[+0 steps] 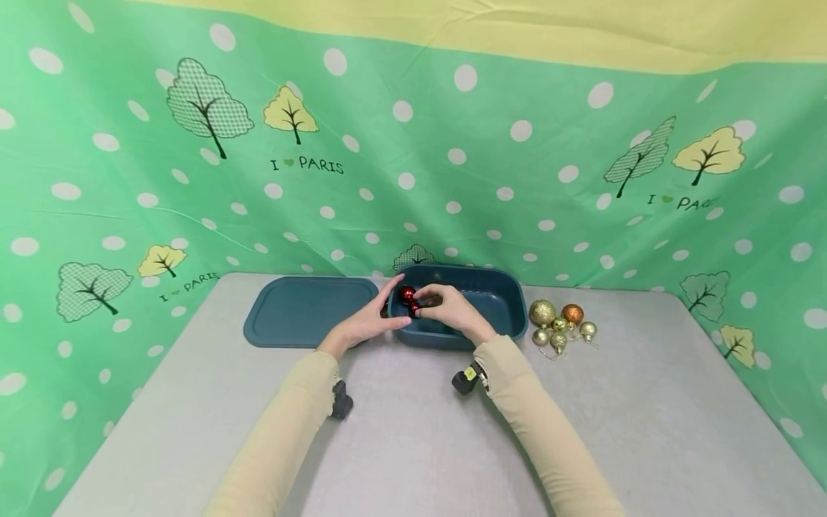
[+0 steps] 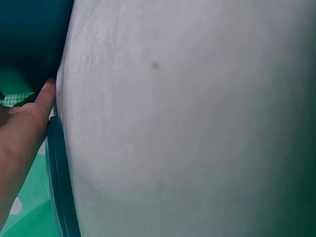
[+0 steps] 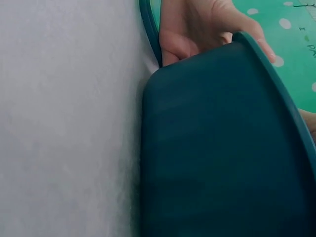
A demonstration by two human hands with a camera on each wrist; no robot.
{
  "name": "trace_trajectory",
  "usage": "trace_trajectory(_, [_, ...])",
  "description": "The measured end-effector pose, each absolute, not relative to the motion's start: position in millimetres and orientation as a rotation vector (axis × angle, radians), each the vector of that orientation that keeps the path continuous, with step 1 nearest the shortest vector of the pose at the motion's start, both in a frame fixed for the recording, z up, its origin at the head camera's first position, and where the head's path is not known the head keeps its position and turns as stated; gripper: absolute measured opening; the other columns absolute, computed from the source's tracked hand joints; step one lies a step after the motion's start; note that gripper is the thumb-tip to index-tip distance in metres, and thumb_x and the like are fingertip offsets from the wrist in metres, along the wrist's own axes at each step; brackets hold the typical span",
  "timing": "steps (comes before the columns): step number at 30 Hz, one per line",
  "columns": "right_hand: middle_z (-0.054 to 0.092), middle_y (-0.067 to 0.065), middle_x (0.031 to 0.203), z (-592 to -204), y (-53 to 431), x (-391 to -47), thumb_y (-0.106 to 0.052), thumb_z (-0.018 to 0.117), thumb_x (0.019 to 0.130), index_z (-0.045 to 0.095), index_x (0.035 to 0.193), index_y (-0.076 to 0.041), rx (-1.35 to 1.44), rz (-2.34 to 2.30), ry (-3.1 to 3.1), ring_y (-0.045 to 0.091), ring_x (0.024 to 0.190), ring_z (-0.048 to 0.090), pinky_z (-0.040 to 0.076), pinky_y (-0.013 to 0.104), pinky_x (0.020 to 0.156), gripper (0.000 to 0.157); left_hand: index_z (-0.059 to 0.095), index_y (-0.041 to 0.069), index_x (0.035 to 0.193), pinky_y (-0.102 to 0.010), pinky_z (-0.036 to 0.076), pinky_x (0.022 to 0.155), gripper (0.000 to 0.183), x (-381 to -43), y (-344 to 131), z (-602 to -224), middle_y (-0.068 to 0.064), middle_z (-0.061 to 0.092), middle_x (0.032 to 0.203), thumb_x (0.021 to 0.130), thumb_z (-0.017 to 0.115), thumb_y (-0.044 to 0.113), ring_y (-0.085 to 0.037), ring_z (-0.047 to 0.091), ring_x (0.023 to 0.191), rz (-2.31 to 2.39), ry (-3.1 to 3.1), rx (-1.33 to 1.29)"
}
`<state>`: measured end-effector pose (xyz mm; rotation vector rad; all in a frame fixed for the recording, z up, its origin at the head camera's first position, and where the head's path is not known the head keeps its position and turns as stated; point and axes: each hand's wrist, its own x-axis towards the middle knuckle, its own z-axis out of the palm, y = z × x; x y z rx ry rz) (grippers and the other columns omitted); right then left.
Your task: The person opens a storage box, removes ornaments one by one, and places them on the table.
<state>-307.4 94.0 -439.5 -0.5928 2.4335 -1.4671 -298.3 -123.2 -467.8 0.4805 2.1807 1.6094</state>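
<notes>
A deep blue plastic container (image 1: 494, 301) holds two shiny red baubles (image 1: 406, 293) at its left end. My right hand (image 1: 450, 310) reaches in over the front rim and pinches the smaller red bauble (image 1: 415, 306) between thumb and fingers. At the container's left end, my left hand (image 1: 368, 321) spans the outside wall, its index finger stretched toward the back corner and its thumb along the front corner. The right wrist view shows that left thumb (image 3: 264, 47) straight beside the rim, the other fingers lower against the end wall.
A flat blue lid (image 1: 310, 312) lies left of the container on the grey table (image 1: 413, 424). Right of the container sits a cluster of gold baubles (image 1: 543, 313), some with strings, and an orange bauble (image 1: 572, 314). Behind hangs a green dotted curtain (image 1: 400, 143).
</notes>
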Motion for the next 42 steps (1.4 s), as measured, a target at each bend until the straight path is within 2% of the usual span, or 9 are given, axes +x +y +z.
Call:
trace_trajectory(7, [0.058,0.018,0.122,-439.4,93.9,-310.2,-0.003,0.069,0.087,0.061,0.123,0.004,-0.541,-1.444,2.346,0.028,0.104,0.059,0.05,0.034,0.082,0.038,0.001,0.042,0.154,-0.066,0.006,0.107,0.09,-298.8,-121.8,-465.6,0.0,-0.012,0.16,0.093,0.065,0.026,-0.029,-0.011,0.144,1.607,2.175,0.489])
trace_trajectory(19, [0.058,0.023,0.122,-437.3,91.4,-311.4,0.003,0.066,0.087,0.059,0.124,0.009,-0.563,-1.398,2.257,0.03,0.106,0.06,0.05,0.033,0.085,0.038,0.006,0.046,0.153,-0.064,0.011,0.108,0.089,-300.8,-123.1,-469.1,-0.004,-0.007,0.161,0.092,0.067,0.026,-0.03,-0.004,0.145,1.622,2.186,0.472])
trace_trajectory(25, [0.062,0.017,0.116,-441.5,90.4,-314.6,0.002,0.068,0.085,0.061,0.124,0.005,-0.534,-1.374,2.272,0.027,0.107,0.058,0.049,0.031,0.084,0.041,0.006,0.046,0.153,-0.062,0.012,0.108,0.09,-301.7,-123.3,-469.3,-0.003,-0.006,0.16,0.092,0.068,0.026,-0.03,-0.003,0.145,1.632,2.176,0.479])
trace_trajectory(30, [0.065,0.013,0.112,-443.3,89.4,-315.3,0.0,0.07,0.085,0.063,0.122,0.003,-0.546,-1.316,2.277,0.023,0.104,0.06,0.05,0.03,0.082,0.038,0.003,0.042,0.155,-0.064,0.01,0.108,0.091,-300.9,-123.2,-467.7,-0.005,-0.008,0.16,0.092,0.067,0.024,-0.032,-0.004,0.144,1.63,2.182,0.501])
trace_trajectory(37, [0.067,0.012,0.107,-444.6,90.5,-315.7,0.002,0.07,0.084,0.065,0.116,0.004,-0.614,-1.297,2.294,0.022,0.099,0.062,0.05,0.031,0.082,0.032,0.004,0.04,0.155,-0.063,0.011,0.108,0.091,-300.1,-123.2,-467.0,-0.004,-0.007,0.161,0.092,0.068,0.024,-0.029,-0.006,0.145,1.614,2.2,0.521])
trace_trajectory(42, [0.066,0.013,0.109,-442.7,90.7,-313.3,0.003,0.07,0.083,0.066,0.114,0.003,-0.58,-1.366,2.308,0.024,0.099,0.062,0.05,0.032,0.082,0.032,0.005,0.042,0.154,-0.06,0.012,0.109,0.091,-299.2,-122.7,-467.4,-0.002,-0.005,0.161,0.092,0.069,0.025,-0.026,-0.004,0.145,1.611,2.206,0.495])
